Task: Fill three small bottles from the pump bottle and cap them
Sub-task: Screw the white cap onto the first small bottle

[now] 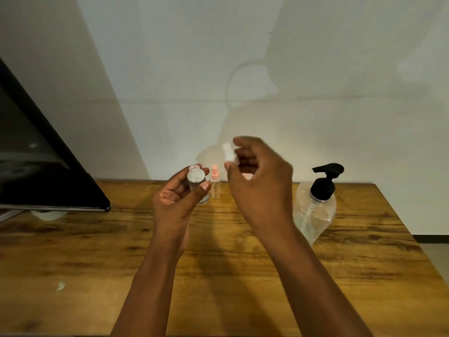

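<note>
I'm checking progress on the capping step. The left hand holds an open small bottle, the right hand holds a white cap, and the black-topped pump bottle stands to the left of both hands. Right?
Not quite: in the head view the pump bottle stands to the right of both hands. The left hand does hold the open small bottle, and the right hand holds the white cap.

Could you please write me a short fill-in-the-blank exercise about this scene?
1. The left hand holds a small bottle whose neck is ____.
2. The pump bottle has a ____ pump.
3. The capped bottle on the table has a ____ top.

Missing words: uncapped; black; pink
</note>
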